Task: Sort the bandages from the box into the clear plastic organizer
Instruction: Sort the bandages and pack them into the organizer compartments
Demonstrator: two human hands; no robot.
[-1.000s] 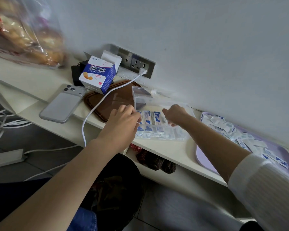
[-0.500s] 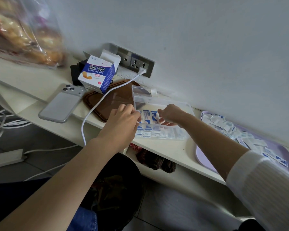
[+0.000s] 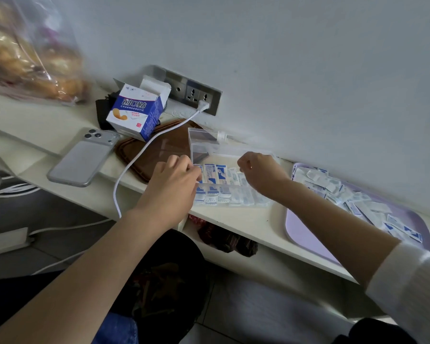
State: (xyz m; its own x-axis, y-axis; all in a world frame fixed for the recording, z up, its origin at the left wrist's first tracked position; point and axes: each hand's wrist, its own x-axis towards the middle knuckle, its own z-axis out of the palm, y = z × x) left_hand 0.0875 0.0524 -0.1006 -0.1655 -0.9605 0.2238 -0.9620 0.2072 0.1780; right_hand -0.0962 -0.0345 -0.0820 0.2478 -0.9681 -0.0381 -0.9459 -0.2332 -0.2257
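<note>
Closest to us, our two bare arms reached out over the white shelf [image 3: 233, 220]. The right arm wore a white sleeve [image 3: 412, 289]. Our hands were apart. Our left hand [image 3: 174, 184] had its fingers curled on the left end of the clear plastic organizer [image 3: 236, 198] and held it. Our right hand [image 3: 261, 171] hung over the far side of the organizer with its fingers curled in. We could not tell if it pinched anything.

The organizer lay flat on the shelf, with its lid [image 3: 201, 145] standing up at 11 o'clock. Inside it, bandages [image 3: 212, 173] in white and blue wrappers lay side by side. At 3 o'clock from the organizer sat a purple tray [image 3: 305, 237] with a heap of loose bandages [image 3: 333, 189].

At 9 o'clock a white cable [image 3: 114, 194] ran over a brown board [image 3: 159, 150], and a silver phone [image 3: 82, 157] lay face down past it. Farther off, at 10 o'clock, stood the open blue and white box [image 3: 137, 110]. We could read "CHUANGKOUTIE" on it. The cable went into a wall socket [image 3: 196, 94] behind the box. Farthest away, at 10 o'clock, sat a clear bag [image 3: 30, 53] of bread.
</note>
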